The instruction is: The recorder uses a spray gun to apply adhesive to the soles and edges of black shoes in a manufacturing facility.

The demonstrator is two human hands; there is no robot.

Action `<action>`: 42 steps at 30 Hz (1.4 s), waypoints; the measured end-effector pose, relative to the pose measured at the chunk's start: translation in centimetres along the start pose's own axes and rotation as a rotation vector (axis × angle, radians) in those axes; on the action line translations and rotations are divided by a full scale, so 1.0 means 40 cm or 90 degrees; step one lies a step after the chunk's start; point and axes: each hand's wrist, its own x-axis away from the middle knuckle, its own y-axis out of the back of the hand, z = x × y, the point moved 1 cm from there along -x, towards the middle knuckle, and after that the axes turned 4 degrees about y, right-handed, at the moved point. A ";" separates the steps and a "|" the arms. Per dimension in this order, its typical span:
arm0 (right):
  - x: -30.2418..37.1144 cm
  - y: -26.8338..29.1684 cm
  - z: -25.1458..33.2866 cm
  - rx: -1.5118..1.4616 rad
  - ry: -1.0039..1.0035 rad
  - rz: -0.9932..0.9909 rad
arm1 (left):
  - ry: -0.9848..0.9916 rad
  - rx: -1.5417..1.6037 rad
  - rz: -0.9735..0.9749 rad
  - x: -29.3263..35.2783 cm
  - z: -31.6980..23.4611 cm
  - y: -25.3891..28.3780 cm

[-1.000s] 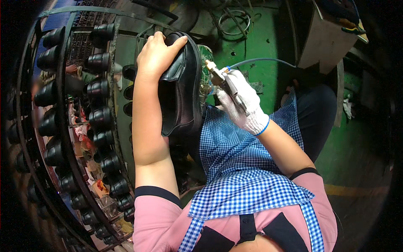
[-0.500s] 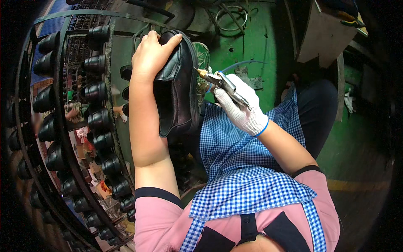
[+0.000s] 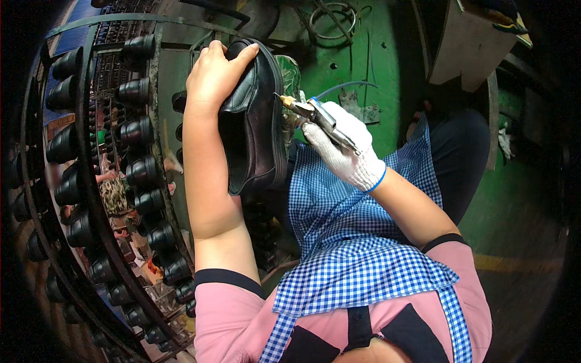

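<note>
A black leather shoe point(image 3: 259, 139) is held up before me, its toe pointing away and its opening near my forearm. My bare left hand point(image 3: 215, 75) grips it by the front part, thumb across the upper and fingers on the far left side. In a white knit glove, my right hand point(image 3: 348, 142) is closed around a metal spray gun point(image 3: 324, 121) with a brass-coloured nozzle. The thin nozzle tip points at the shoe's right side, close to the edge of the sole; whether it touches cannot be made out. A blue hose point(image 3: 345, 86) runs off behind the gun.
On my left stands a tall metal rack point(image 3: 91, 151) carrying rows of black shoes point(image 3: 136, 130). A coiled hose point(image 3: 333, 23) lies on the green floor ahead. At the upper right is a pale box-like stand point(image 3: 466, 51). Through the rack, part of another person shows.
Shoe and left hand have shifted slightly left and away from me. The spray gun in my right hand has moved a little left with them, its nozzle tip now overlapping the shoe's side.
</note>
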 end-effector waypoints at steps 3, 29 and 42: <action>0.011 -0.003 0.007 -0.015 0.033 -0.001 | -0.005 0.002 -0.006 -0.003 0.005 -0.002; 0.150 0.022 0.080 0.035 0.029 0.194 | 0.018 0.029 0.012 -0.013 0.029 -0.005; 0.086 0.062 0.051 0.045 -0.023 0.110 | 0.025 0.041 0.015 -0.016 0.029 -0.005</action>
